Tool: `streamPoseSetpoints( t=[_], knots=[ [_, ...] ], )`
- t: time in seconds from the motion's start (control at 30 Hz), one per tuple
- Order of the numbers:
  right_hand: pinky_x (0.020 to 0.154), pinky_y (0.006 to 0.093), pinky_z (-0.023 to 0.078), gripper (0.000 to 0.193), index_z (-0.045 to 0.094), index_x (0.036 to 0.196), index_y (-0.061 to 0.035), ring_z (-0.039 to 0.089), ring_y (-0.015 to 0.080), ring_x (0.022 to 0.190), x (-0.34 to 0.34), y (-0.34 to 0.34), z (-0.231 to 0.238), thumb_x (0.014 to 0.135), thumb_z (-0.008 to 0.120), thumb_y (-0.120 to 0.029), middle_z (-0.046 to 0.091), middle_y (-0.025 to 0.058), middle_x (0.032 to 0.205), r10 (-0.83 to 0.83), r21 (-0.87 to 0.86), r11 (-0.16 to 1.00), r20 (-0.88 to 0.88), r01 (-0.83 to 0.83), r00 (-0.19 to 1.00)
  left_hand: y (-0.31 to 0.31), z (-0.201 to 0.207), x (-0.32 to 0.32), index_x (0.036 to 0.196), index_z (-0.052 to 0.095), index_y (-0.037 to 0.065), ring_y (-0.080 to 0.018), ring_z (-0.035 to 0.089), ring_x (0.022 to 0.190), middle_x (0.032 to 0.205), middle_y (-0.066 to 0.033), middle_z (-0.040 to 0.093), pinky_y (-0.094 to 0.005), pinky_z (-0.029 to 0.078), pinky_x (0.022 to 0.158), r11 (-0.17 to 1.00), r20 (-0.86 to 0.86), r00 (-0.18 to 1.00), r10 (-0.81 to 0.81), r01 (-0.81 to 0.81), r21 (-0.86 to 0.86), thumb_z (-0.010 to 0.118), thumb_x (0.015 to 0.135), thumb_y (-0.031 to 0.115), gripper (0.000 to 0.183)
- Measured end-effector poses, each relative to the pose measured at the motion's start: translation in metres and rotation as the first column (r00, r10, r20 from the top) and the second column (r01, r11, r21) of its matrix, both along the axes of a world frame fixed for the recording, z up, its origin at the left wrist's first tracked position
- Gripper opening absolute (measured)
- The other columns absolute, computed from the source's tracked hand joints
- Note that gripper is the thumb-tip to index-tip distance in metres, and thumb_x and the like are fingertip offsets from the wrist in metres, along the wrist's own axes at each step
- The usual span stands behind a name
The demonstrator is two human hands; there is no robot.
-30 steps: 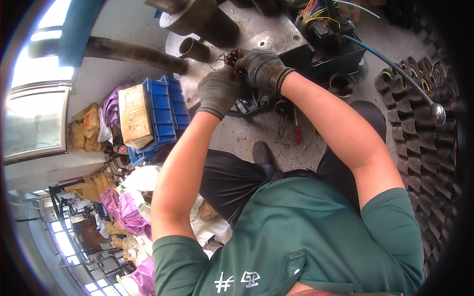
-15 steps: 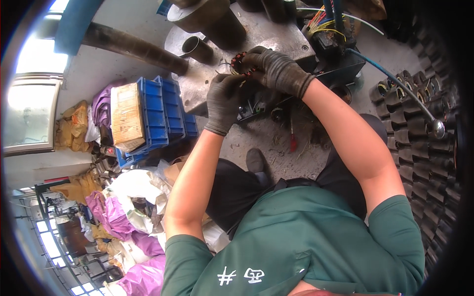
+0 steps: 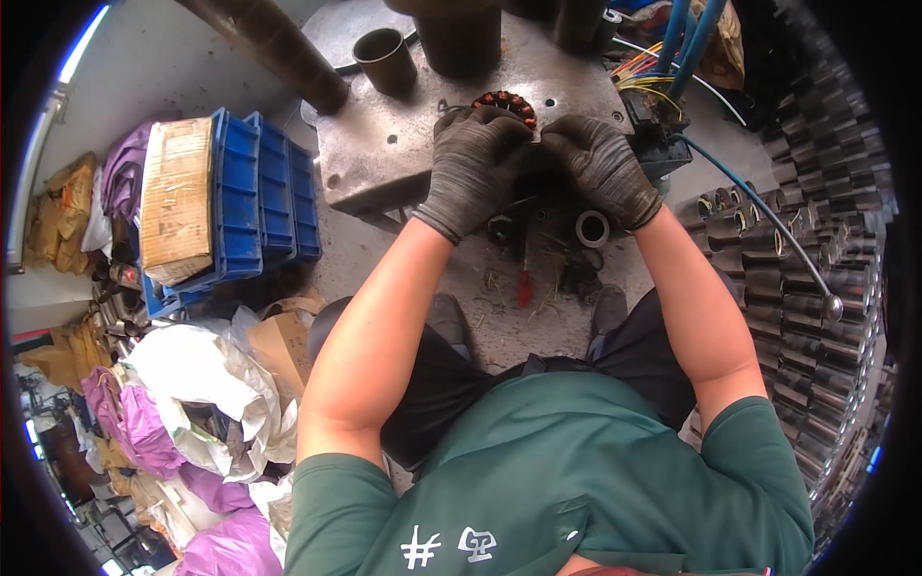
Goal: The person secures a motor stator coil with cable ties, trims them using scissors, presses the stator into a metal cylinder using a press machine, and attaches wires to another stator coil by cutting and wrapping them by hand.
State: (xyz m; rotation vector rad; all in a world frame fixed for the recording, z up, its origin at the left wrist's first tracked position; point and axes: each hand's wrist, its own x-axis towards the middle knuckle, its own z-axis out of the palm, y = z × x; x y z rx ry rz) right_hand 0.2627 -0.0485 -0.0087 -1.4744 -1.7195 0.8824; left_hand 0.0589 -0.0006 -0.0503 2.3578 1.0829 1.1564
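Note:
Both of my hands wear dark grey work gloves over a steel machine table (image 3: pixel 370 163). My left hand (image 3: pixel 471 163) is closed round the near side of a motor stator (image 3: pixel 506 100), a ring with red-orange and black windings. Thin wire ends stick out to its left. My right hand (image 3: pixel 605 165) is just right of the ring, fingers bent and drawn together toward it. A tiny pale bit shows near these fingertips; whether they pinch it is too small to tell.
An open metal cylinder (image 3: pixel 384 62) and a large dark post (image 3: pixel 461 43) stand behind the ring. Blue crates (image 3: pixel 235 187) with cardboard are at left, above white and purple sacks (image 3: pixel 206 384). Rows of metal cylinders (image 3: pixel 768 317) fill the right, near a blue-hosed rod (image 3: pixel 759 202).
The view has turned and shifted. My right hand has come off the stator and moved to its right. My left hand now grips the stator's near side.

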Motion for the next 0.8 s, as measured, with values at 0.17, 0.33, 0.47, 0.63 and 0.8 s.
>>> streamPoseSetpoints(
  t=[0.17,0.33,0.47,0.63,0.8],
  knots=[
    [0.095,0.037,0.056,0.032,0.071,0.125,-0.0041,0.07,0.0266,0.108,0.007,0.002,-0.007,0.094,0.07,0.002,0.07,0.0131,0.119,0.118,0.348,0.927,0.09,-0.142,0.989,0.005,0.001,-0.002,0.097,0.08,0.015,-0.0292,0.07,0.1,0.107,-0.0018,0.075,-0.0416,0.049,0.096,1.0,0.016,1.0,-0.019,0.019,0.009,0.083,0.083,0.02,0.014],
    [0.088,0.0363,0.058,0.041,0.07,0.127,-0.0074,0.071,0.0278,0.105,0.007,0.0,-0.012,0.088,0.073,0.007,0.07,0.0126,0.118,0.096,0.417,0.901,0.068,-0.116,0.993,0.005,-0.001,-0.002,0.098,0.079,0.015,-0.0304,0.069,0.102,0.105,-0.0037,0.074,-0.0441,0.047,0.099,0.999,-0.016,1.0,-0.007,0.008,0.036,0.077,0.088,0.02,0.012],
    [0.082,0.038,0.059,0.036,0.074,0.12,-0.0076,0.072,0.0302,0.095,-0.001,0.004,-0.006,0.085,0.078,0.003,0.072,0.0119,0.11,0.054,0.504,0.848,0.223,-0.162,0.973,0.004,-0.001,-0.004,0.099,0.079,0.014,-0.031,0.068,0.105,0.106,-0.0051,0.074,-0.0451,0.046,0.1,1.0,0.009,1.0,-0.024,0.024,-0.017,0.077,0.088,0.02,0.012],
    [0.079,0.0382,0.059,0.024,0.077,0.108,-0.0056,0.072,0.0309,0.092,0.001,0.011,-0.013,0.084,0.081,-0.003,0.072,0.0127,0.101,0.045,0.502,0.836,0.338,-0.221,0.94,0.004,0.001,-0.004,0.099,0.079,0.012,-0.0328,0.067,0.107,0.109,-0.0083,0.073,-0.0438,0.049,0.098,1.0,0.004,1.0,-0.023,0.023,-0.022,0.077,0.089,0.02,0.013],
    [0.078,0.0352,0.057,0.017,0.076,0.107,-0.0016,0.071,0.0271,0.087,-0.003,0.011,-0.027,0.09,0.078,-0.006,0.072,0.0121,0.096,0.042,0.463,0.88,0.146,-0.106,0.988,0.005,0.004,-0.005,0.101,0.078,0.009,-0.0326,0.067,0.108,0.11,-0.0099,0.072,-0.0432,0.053,0.098,0.978,0.07,0.996,-0.058,0.071,-0.195,0.079,0.087,0.012,0.014]
  ],
)
